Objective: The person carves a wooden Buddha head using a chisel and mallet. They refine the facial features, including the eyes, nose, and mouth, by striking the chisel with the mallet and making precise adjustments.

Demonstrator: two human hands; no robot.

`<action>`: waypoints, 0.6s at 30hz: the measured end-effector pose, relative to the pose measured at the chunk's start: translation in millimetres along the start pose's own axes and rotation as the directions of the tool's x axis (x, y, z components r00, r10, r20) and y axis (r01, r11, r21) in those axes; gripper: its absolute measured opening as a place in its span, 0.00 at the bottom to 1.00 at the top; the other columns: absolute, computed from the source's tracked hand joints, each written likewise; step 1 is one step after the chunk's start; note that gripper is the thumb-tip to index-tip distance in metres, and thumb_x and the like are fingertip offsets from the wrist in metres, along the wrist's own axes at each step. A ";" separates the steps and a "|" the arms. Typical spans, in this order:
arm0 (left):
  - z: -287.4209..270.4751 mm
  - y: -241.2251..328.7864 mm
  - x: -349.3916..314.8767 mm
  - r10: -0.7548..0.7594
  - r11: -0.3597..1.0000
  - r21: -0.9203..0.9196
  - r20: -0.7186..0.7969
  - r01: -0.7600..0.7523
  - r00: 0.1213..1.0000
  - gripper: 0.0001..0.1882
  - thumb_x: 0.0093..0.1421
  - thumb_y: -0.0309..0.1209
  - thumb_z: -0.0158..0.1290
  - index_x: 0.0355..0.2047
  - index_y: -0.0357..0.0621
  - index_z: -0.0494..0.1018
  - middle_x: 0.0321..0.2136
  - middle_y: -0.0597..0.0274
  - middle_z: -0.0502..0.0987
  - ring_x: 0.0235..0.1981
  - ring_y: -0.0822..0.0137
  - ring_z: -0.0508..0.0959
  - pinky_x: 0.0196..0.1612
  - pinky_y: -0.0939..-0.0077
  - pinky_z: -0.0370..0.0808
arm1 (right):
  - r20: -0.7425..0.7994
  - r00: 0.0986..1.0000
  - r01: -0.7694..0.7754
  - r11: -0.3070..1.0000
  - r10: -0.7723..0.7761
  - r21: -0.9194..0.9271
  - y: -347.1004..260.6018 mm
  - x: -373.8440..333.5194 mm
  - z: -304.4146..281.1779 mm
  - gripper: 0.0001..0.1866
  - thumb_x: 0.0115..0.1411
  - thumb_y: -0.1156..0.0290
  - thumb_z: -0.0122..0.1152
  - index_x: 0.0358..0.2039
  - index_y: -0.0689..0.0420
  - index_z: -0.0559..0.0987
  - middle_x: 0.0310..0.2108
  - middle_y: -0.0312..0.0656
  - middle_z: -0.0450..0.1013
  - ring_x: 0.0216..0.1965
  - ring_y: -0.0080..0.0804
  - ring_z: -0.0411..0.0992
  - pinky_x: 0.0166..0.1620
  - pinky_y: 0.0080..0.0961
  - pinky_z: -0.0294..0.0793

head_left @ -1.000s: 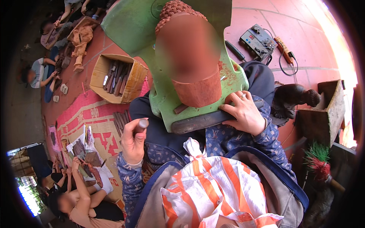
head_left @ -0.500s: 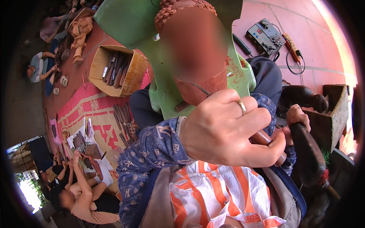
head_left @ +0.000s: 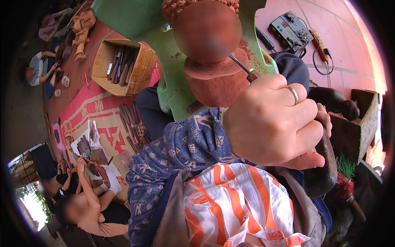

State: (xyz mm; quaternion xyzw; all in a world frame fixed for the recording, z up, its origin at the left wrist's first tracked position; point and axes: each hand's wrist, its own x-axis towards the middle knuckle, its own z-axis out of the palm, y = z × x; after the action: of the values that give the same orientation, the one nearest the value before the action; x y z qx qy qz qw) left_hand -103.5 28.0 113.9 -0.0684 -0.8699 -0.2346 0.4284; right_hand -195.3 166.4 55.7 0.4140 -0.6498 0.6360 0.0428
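Beside the curl-textured wooden head (head_left: pixel 206 33), left hand (head_left: pixel 273 123) clasps slim chisel (head_left: pixel 252 76), right hand (head_left: pixel 324 118) rounded club (head_left: pixel 323 173).

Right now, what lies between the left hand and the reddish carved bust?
The head view shows the chisel's metal shaft and a bit of its brown handle running from the left hand toward the bust.

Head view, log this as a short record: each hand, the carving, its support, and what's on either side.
Left hand: gripping chisel, tip at the carving, contact unclear
Right hand: gripping dark mallet, partly hidden behind left hand
Carving: reddish, bumpy at top
Support: green plastic seat
Left side: cardboard box holding tools
Right side: grey device, power strip, wooden box
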 end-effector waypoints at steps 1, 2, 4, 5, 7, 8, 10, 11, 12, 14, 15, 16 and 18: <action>1.6 -2.4 -1.3 0.011 1.000 0.009 0.000 -0.011 1.000 0.22 0.56 0.51 0.47 0.18 0.46 0.70 0.17 0.67 0.66 0.21 0.68 0.70 0.23 0.74 0.60 | 0.024 1.000 0.011 1.000 -0.011 -0.001 5.1 -0.5 -1.5 0.12 0.45 0.82 0.58 0.29 0.59 0.66 0.19 0.38 0.61 0.21 0.28 0.59 0.27 0.28 0.59; 2.5 -4.8 -2.4 0.012 1.000 0.009 0.003 -0.012 1.000 0.22 0.55 0.51 0.48 0.18 0.46 0.70 0.17 0.68 0.65 0.21 0.68 0.70 0.23 0.73 0.60 | 0.048 0.999 0.020 1.000 -0.020 -0.005 10.3 -0.2 -4.0 0.12 0.45 0.83 0.58 0.29 0.59 0.66 0.19 0.39 0.61 0.21 0.28 0.59 0.27 0.28 0.59; 3.0 -9.1 -3.1 0.017 1.000 0.004 0.004 -0.017 1.000 0.22 0.54 0.52 0.49 0.18 0.46 0.70 0.17 0.68 0.65 0.21 0.68 0.69 0.23 0.73 0.60 | 0.095 0.995 0.038 0.999 -0.036 -0.014 17.5 0.2 -9.8 0.12 0.44 0.83 0.58 0.29 0.59 0.66 0.19 0.39 0.62 0.21 0.29 0.60 0.27 0.28 0.60; 3.5 -10.7 -3.2 0.022 1.000 0.006 -0.009 -0.022 1.000 0.22 0.54 0.52 0.49 0.19 0.46 0.70 0.17 0.68 0.65 0.21 0.68 0.69 0.23 0.73 0.60 | 0.112 0.993 0.049 0.999 -0.047 -0.020 19.3 0.8 -12.2 0.12 0.44 0.83 0.58 0.28 0.59 0.66 0.19 0.39 0.62 0.21 0.29 0.60 0.27 0.28 0.60; 5.3 -11.4 -3.9 0.033 0.999 0.019 -0.028 -0.033 0.999 0.22 0.53 0.53 0.50 0.19 0.47 0.71 0.17 0.69 0.64 0.21 0.68 0.69 0.23 0.73 0.60 | 0.141 0.988 0.065 0.998 -0.061 -0.024 24.6 0.9 -18.5 0.13 0.43 0.83 0.58 0.28 0.59 0.66 0.19 0.40 0.62 0.21 0.29 0.61 0.28 0.28 0.61; 3.9 -10.7 -3.7 0.024 0.999 0.026 -0.010 -0.024 1.000 0.22 0.53 0.53 0.50 0.19 0.47 0.70 0.17 0.69 0.64 0.21 0.68 0.69 0.23 0.73 0.60 | 0.155 0.986 0.071 0.997 -0.066 -0.024 27.1 0.8 -21.0 0.13 0.43 0.84 0.59 0.28 0.59 0.66 0.19 0.40 0.63 0.21 0.29 0.61 0.28 0.28 0.62; 2.0 -10.2 -3.2 0.006 0.999 0.035 0.030 -0.007 1.000 0.22 0.52 0.53 0.50 0.19 0.47 0.70 0.17 0.69 0.64 0.21 0.68 0.69 0.23 0.73 0.61 | 0.174 0.982 0.081 0.996 -0.074 -0.033 33.3 0.3 -26.5 0.13 0.42 0.84 0.59 0.28 0.60 0.67 0.18 0.40 0.63 0.21 0.30 0.62 0.28 0.27 0.62; 2.5 -8.1 -3.0 -0.009 1.000 0.026 0.029 0.008 1.000 0.22 0.52 0.53 0.50 0.19 0.47 0.70 0.17 0.69 0.64 0.21 0.68 0.69 0.23 0.73 0.61 | 0.182 0.980 0.084 0.996 -0.077 -0.033 35.4 -0.1 -28.9 0.13 0.42 0.84 0.59 0.27 0.60 0.67 0.18 0.40 0.63 0.21 0.30 0.63 0.28 0.27 0.63; 1.1 -4.3 -2.6 -0.021 1.000 0.015 0.022 0.021 1.000 0.22 0.52 0.53 0.50 0.19 0.47 0.70 0.17 0.69 0.64 0.21 0.68 0.69 0.23 0.73 0.61 | 0.192 0.978 0.090 0.995 -0.080 -0.044 35.0 -0.4 -30.1 0.13 0.42 0.84 0.59 0.27 0.60 0.67 0.18 0.41 0.64 0.21 0.30 0.63 0.28 0.27 0.63; -0.2 -2.5 0.2 -0.015 1.000 -0.002 -0.011 0.015 1.000 0.22 0.53 0.54 0.49 0.19 0.48 0.70 0.17 0.69 0.64 0.21 0.68 0.69 0.22 0.73 0.61 | 0.204 0.975 0.103 0.993 -0.090 -0.056 33.9 -0.3 -33.3 0.13 0.41 0.85 0.59 0.27 0.60 0.67 0.18 0.41 0.64 0.21 0.30 0.64 0.28 0.27 0.64; 2.3 -3.9 1.1 -0.006 1.000 0.008 -0.029 0.006 1.000 0.22 0.53 0.54 0.49 0.19 0.48 0.70 0.17 0.69 0.63 0.21 0.68 0.69 0.22 0.74 0.60 | 0.211 0.973 0.105 0.993 -0.093 -0.049 37.9 -0.5 -33.8 0.13 0.41 0.85 0.60 0.27 0.60 0.67 0.18 0.41 0.64 0.21 0.30 0.64 0.28 0.27 0.64; 3.6 -6.0 0.8 -0.002 1.000 0.023 -0.030 0.003 1.000 0.22 0.53 0.54 0.49 0.18 0.48 0.69 0.17 0.69 0.63 0.21 0.69 0.69 0.22 0.74 0.60 | 0.222 0.971 0.105 0.994 -0.094 -0.039 42.0 -0.1 -34.9 0.13 0.40 0.85 0.60 0.26 0.60 0.67 0.18 0.41 0.65 0.21 0.31 0.64 0.28 0.27 0.65; 3.1 -11.5 0.5 0.008 0.999 0.041 -0.025 -0.007 1.000 0.22 0.54 0.54 0.49 0.18 0.49 0.69 0.17 0.69 0.63 0.21 0.69 0.69 0.22 0.74 0.60 | 0.244 0.965 0.114 0.992 -0.100 -0.044 44.2 3.2 -36.4 0.13 0.40 0.85 0.60 0.26 0.60 0.67 0.18 0.42 0.65 0.21 0.31 0.65 0.28 0.26 0.65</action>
State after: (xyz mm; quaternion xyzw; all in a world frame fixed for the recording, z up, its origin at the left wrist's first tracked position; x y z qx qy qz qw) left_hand -109.7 19.3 108.7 -0.0599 -0.8688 -0.2161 0.4414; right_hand -240.7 189.6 29.5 0.5214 -0.6451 0.5585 0.0098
